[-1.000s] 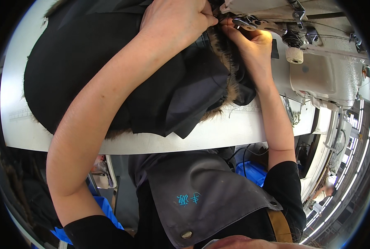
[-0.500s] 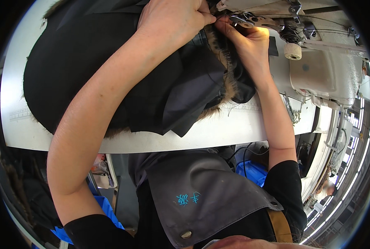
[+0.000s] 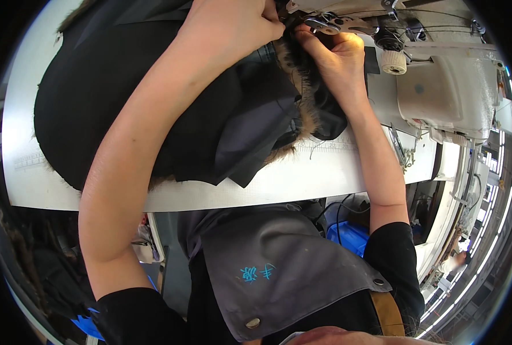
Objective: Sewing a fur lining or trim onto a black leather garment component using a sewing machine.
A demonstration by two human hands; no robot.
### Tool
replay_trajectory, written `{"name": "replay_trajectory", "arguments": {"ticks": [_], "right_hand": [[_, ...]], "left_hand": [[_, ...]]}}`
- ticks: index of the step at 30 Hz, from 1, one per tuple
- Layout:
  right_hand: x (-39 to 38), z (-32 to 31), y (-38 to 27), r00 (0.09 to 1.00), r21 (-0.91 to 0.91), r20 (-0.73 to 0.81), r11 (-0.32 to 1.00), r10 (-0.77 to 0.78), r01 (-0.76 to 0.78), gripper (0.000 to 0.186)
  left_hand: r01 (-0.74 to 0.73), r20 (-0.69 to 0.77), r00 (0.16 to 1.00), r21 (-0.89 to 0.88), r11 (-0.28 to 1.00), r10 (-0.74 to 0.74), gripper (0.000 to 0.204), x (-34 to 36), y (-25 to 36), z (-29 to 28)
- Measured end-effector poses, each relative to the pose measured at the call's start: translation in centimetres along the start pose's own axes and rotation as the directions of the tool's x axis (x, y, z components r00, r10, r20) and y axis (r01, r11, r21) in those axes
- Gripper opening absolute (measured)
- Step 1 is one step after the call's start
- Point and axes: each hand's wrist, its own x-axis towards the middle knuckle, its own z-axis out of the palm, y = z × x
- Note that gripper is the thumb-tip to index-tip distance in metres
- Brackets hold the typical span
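Black fabric (image 3: pixel 89 115) with brown fur trim (image 3: pixel 305 115) lies spread over the white sewing table (image 3: pixel 267 190). My left hand (image 3: pixel 230 26) is curled closed on the fabric at the top centre, just left of the machine's needle area; its fingertips are partly hidden. My right hand (image 3: pixel 342 63) pinches at the fabric's dark fur edge, its thumb tip close beside the metal presser and needle mechanism (image 3: pixel 325 24) in the lamplight. What lies exactly between its fingertips is hard to make out.
The sewing machine body (image 3: pixel 445 92) fills the upper right, with a white knob (image 3: pixel 394 62) and threads. Small metal tools (image 3: pixel 401 149) lie by my right forearm. Blue bins (image 3: pixel 342 236) and cables are under the table. Another person (image 3: pixel 457 259) appears far right.
Both hands, the fabric and the machine appear a little higher and further left in the picture, as if the view shifted. The hands keep about the same grip beside the needle area.
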Motion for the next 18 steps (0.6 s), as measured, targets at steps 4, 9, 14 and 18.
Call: {"name": "replay_trajectory", "arguments": {"ticks": [4,9,14,18], "right_hand": [[0.1,-0.3,0.4,0.998,-0.13,-0.011,0.99,-0.061,0.059,0.018],[-1.9,-5.1,-1.6,0.997,-0.117,-0.077,0.993,0.012,-0.021,0.019],[-3.5,-6.7,-0.7,0.96,0.357,-0.153,0.919,0.236,-0.169,0.017],[-3.6,-6.6,-0.1,0.932,0.929,-0.131,0.369,0.338,-0.003,0.014]], "left_hand": [[-0.01,-0.037,0.999,-0.053,0.999,0.008,0.021,0.0,-0.1,-0.8],[-0.178,-0.143,0.972,0.072,0.981,0.187,0.029,0.5,-0.4,0.1],[-0.184,-0.1,0.978,0.011,0.983,0.185,0.03,1.1,-3.3,1.9],[-0.169,0.019,0.985,-0.024,0.985,0.169,0.026,0.8,-3.5,0.5]]}}
